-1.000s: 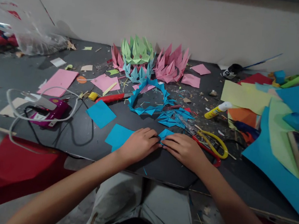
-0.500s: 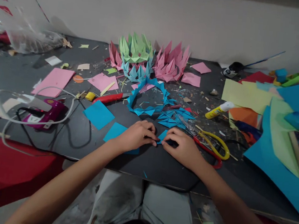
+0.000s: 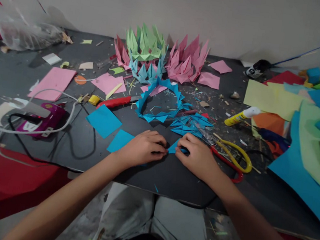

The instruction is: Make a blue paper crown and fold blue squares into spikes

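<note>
Head camera, looking down at a dark table (image 3: 43, 149): the fingertips of both hands meet over a small blue folded paper piece (image 3: 173, 147) that lies flat on the table surface near its front edge. The left hand (image 3: 142, 148) is curled, knuckles up, its fingertips pressing down just left of the piece; how much of the paper sits under them is hidden. The right hand (image 3: 198, 158) pinches the right part of the piece, thumb and forefinger closed on it.

Under the left hand's wrist side lies a blue paper square (image 3: 120, 140), partly covered, and a second blue square (image 3: 103, 120) rests a little farther left. Just beyond the right hand sits a heap of folded blue units (image 3: 190, 124), and beside them a pair of scissors with yellow and red handles (image 3: 232, 159). Behind the hands a blue ring of joined units (image 3: 159, 102) lies open on the table, with a red cutter (image 3: 115, 102) to its left. Farther back stand a green paper crown (image 3: 144, 43) and a pink paper crown (image 3: 188, 59). A glue stick (image 3: 239, 116) lies to the right, near stacked coloured sheets (image 3: 306, 125). At far left a purple device (image 3: 42, 122) sits among white and black cables.
</note>
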Motion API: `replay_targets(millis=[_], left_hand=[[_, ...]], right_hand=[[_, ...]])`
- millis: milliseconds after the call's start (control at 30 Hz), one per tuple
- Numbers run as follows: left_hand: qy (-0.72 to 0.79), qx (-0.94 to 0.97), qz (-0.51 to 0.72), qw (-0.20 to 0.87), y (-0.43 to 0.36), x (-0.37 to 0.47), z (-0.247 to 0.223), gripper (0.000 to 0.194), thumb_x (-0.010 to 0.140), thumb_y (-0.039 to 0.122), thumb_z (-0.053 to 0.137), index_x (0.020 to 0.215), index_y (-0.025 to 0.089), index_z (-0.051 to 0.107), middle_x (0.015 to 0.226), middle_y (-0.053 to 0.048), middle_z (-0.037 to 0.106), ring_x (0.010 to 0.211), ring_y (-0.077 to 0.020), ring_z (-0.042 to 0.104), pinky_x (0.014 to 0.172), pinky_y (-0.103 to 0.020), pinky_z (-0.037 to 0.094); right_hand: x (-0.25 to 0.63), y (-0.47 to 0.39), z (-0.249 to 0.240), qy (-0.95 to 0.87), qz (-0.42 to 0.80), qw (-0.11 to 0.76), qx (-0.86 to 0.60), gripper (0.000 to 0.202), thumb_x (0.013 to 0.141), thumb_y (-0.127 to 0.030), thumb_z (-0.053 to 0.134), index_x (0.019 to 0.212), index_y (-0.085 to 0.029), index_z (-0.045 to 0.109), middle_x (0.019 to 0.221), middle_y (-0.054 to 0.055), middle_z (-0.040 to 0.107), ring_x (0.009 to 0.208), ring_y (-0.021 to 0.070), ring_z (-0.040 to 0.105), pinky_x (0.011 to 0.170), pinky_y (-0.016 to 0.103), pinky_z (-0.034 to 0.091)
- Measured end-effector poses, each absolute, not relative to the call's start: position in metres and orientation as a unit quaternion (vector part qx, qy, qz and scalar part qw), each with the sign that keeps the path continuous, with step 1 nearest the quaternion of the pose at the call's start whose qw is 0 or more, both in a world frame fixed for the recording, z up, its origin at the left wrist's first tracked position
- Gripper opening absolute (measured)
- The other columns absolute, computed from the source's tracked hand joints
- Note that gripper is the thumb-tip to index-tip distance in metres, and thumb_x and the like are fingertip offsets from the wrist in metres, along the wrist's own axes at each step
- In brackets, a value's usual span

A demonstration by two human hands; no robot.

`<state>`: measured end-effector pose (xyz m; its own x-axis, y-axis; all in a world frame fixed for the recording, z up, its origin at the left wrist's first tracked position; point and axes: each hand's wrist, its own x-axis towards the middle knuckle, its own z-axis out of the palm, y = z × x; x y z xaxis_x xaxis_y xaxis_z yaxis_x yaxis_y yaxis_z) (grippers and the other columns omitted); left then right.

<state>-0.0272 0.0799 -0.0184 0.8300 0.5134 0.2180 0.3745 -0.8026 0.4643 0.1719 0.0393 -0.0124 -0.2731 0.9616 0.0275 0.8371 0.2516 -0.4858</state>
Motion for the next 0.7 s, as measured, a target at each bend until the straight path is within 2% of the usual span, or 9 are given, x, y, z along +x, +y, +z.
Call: replay_targets(millis=[133,300,500,700], left_hand=[[0.208,0.954,0.168,0.138,0.0757,-0.0266,-0.0148,0.018,0.083,0.023,0.050,0.078,0.018,0.067,0.091,-0.004,0.067,0.084,-0.0153,0.058,0.072,-0.028,0.041],[0.191,0.955,0.206,0.094,0.0726,-0.0244,-0.0119,0.027,0.084,0.024,0.045,0.065,0.015,0.063,0.080,-0.005,0.068,0.074,-0.0151,0.059,0.068,-0.028,0.045],[0.155,0.966,0.186,0.090,0.0700,-0.0239,-0.0133,0.029,0.087,0.028,0.041,0.096,0.013,0.064,0.096,-0.008,0.068,0.093,-0.0178,0.060,0.077,-0.030,0.048],[0.131,0.973,0.167,0.087,0.0710,-0.0250,-0.0111,0.033,0.087,0.033,0.041,0.094,0.012,0.065,0.095,-0.010,0.069,0.093,-0.0193,0.062,0.077,-0.031,0.049]], right_hand=[[0.1721,0.0392,-0.0143,-0.783,0.172,0.154,-0.577,0.010,0.078,-0.020,0.048,0.072,-0.021,0.056,0.078,0.002,0.054,0.071,0.0149,0.054,0.060,0.025,0.036],[0.1723,0.0399,-0.0136,-0.791,0.162,0.140,-0.573,0.011,0.079,-0.021,0.048,0.073,-0.021,0.056,0.079,0.002,0.053,0.072,0.0146,0.053,0.060,0.025,0.036],[0.1726,0.0397,-0.0124,-0.792,0.158,0.142,-0.572,0.012,0.080,-0.022,0.048,0.072,-0.021,0.057,0.079,0.002,0.053,0.071,0.0144,0.053,0.060,0.025,0.036],[0.1724,0.0406,-0.0152,-0.795,0.157,0.140,-0.569,0.013,0.080,-0.021,0.047,0.071,-0.021,0.056,0.078,0.002,0.052,0.070,0.0146,0.052,0.060,0.025,0.035]])
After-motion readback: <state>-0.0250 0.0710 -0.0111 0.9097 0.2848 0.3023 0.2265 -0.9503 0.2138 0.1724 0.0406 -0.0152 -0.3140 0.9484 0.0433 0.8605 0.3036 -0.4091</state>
